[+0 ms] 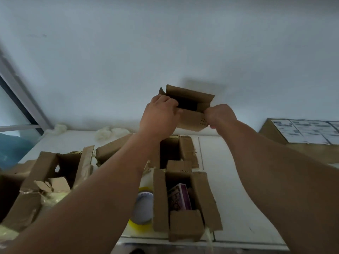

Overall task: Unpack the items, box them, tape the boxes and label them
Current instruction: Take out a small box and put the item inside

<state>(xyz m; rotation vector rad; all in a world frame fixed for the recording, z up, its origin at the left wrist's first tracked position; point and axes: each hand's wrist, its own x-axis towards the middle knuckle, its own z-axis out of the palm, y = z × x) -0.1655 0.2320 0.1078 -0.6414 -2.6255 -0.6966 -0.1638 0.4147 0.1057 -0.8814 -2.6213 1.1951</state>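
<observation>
- Head view: the left hand (159, 110) and right hand (220, 114) each grip an edge of a small empty box (190, 107), held up above the worktop (238, 180), probably to spread it open for packing.
- Below, an open box (185, 204) holds a purple item (180, 197); a tape roll (142, 209) lies beside it.

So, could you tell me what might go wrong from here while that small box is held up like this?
The raised small box is open and gripped only at its flaps by the left hand and right hand; a flap might tear or slip. If it drops, it could land on the open box holding the purple item below.
</observation>
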